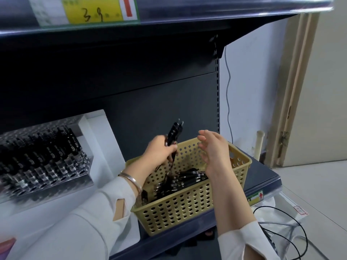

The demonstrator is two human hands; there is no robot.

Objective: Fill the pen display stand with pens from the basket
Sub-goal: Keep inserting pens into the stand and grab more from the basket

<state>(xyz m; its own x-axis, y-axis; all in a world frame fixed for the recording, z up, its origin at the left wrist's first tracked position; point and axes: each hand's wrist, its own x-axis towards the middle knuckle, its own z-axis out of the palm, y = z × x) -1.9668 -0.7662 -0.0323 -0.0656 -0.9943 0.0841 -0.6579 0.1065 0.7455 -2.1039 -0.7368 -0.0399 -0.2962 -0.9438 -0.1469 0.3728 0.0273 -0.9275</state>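
The left hand (pixel 159 150) gripped a bunch of black pens (pixel 173 133) above the yellow basket (pixel 187 209), seemingly gathered for the part-filled display stand (pixel 47 166) beside it, while the right hand (pixel 214 149) hovered released, fingers loose.

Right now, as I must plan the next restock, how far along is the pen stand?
Done: many black pens stand in the clear display stand. In hand: the left hand grips a bunch of pens above the yellow basket; the right hand is open beside it, holding nothing. Left: the stand's front holes look empty, and more pens lie in the basket.
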